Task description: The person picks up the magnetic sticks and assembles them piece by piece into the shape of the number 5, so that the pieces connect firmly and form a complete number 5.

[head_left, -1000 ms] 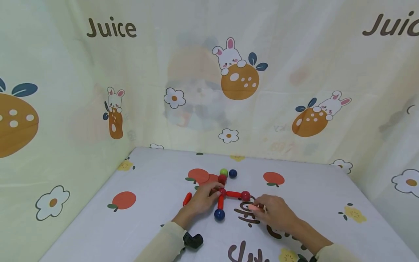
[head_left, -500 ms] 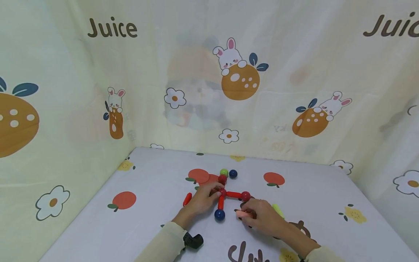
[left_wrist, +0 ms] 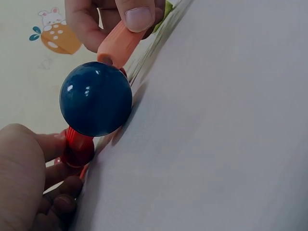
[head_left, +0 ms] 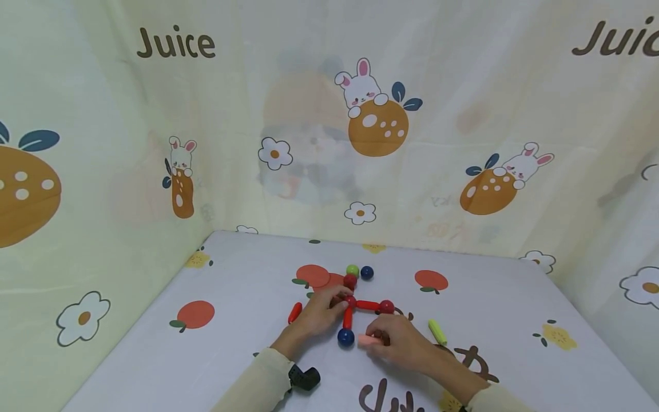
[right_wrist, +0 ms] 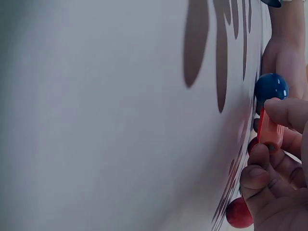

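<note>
My left hand (head_left: 318, 312) holds the red ball (head_left: 350, 301) at the middle of a ball-and-rod structure on the table. A red rod (head_left: 368, 305) leads right from it to another red ball (head_left: 386, 307). A second red rod (head_left: 347, 319) runs towards me to a blue ball (head_left: 346, 337), which looms large in the left wrist view. Between thumb and fingers my right hand (head_left: 404, 343) pinches a salmon-coloured rod (head_left: 368, 340). One end of this rod is close to the blue ball; whether they touch I cannot tell.
Beyond the structure sit a further red ball (head_left: 350, 281), a green ball (head_left: 352, 270) and a dark blue ball (head_left: 367, 273). A loose red rod (head_left: 295, 313) lies left of my left hand. To the right of my right hand lies a yellow-green rod (head_left: 437, 332).
My right hand has moved left with the salmon-coloured rod, bringing it near the blue ball. The yellow-green rod has come into view behind it. My left hand stays in place.
</note>
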A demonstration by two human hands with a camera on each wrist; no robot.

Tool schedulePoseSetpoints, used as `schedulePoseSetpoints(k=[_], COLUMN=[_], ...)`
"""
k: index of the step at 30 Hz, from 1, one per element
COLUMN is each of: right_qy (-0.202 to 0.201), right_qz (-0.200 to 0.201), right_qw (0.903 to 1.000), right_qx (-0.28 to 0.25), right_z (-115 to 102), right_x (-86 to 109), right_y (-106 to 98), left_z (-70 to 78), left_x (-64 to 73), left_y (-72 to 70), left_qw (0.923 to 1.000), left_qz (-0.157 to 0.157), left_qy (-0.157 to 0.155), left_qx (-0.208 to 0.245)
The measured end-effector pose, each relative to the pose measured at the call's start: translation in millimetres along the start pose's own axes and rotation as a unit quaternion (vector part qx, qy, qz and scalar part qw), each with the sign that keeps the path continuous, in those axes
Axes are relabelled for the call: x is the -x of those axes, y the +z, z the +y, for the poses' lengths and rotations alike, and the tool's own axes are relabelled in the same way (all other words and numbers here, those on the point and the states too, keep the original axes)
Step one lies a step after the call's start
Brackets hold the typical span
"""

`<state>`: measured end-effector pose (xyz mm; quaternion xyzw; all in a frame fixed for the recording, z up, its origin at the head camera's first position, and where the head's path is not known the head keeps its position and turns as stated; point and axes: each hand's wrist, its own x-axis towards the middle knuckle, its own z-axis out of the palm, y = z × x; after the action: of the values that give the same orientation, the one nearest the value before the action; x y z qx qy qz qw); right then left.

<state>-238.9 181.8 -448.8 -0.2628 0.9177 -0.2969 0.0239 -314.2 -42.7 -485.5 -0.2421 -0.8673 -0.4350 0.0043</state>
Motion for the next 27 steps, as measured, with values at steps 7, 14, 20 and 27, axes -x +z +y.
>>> schedulePoseSetpoints(k=[7,14,20,27], right_qy=[-0.001,0.007,0.024,0.005], right_qz=[-0.009,-0.006,-0.021,-0.061], right_qw=[0.9999,0.9999,0.9995,0.9981], right_qx=[-0.006,0.008,0.002,0.005], right_z=[-3.8,-0.9,-0.2,4.5], right_x=[-1.5,-1.5,-2.6,-7.0], right_y=[1.5,0.0,-6.7,-8.6], left_z=[5.2,3.2,2.6,3.3], left_x=[2.6,3.0,3.3,2.9], left_y=[-1.0,0.1,0.4,-0.8], left_qw=[0.9998,0.9998,0.9997,0.9996], left_qz=[0.0,0.0,-0.004,-0.01], left_qy=[-0.015,-0.014,-0.018,-0.01], left_qx=[0.01,0.016,0.019,0.024])
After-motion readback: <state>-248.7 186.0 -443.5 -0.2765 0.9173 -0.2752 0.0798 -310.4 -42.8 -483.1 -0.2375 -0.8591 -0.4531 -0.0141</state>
